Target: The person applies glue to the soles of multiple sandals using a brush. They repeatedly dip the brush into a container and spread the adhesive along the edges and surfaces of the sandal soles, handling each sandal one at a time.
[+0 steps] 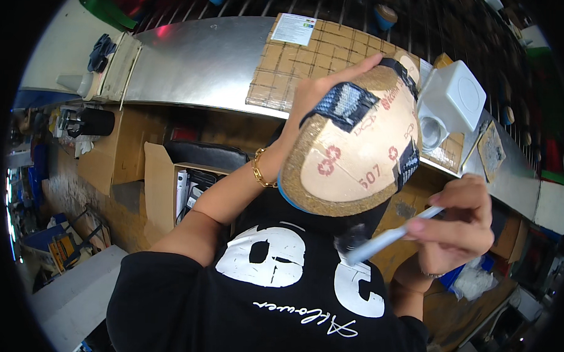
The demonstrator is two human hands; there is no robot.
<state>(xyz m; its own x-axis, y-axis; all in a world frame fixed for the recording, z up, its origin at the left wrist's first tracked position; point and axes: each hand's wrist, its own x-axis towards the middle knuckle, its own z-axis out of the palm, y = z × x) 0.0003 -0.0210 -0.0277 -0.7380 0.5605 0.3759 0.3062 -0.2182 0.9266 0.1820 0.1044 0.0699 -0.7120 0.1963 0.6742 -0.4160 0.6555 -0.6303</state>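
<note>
Item 1: shoe piece [351,160], qty 1, underside up, mid-view, held up at near side of desk [192,67]; pale board face, brown rim [337,207], blue edge showing near left.
Item 2: strap ends [346,107], dark blue, at least 2, lying on underside, left & right.
Item 3: left hand [316,93], closed round far-left side of shoe piece, fingers along far edge.
Item 4: right hand [457,225], at right, narrow pinch on brush.
Item 5: brush [379,241], qty 1, pale handle, dark tip, blurred; clear of shoe piece, tip toward near left over shirt [166,296]. Load on tip: can't tell.
Item 6: white jug [452,98], far right, mouth facing near; contents can't tell.
Item 7: carton [336,47], flat on desk, far side.

Handling notes, my judgement: I'd keep left fingers off the rim where bristles pass, turn shoe piece rather than overreach w/ right, stroke lightly & evenly, press strap ends flat, & keep tip off shirt.
</note>
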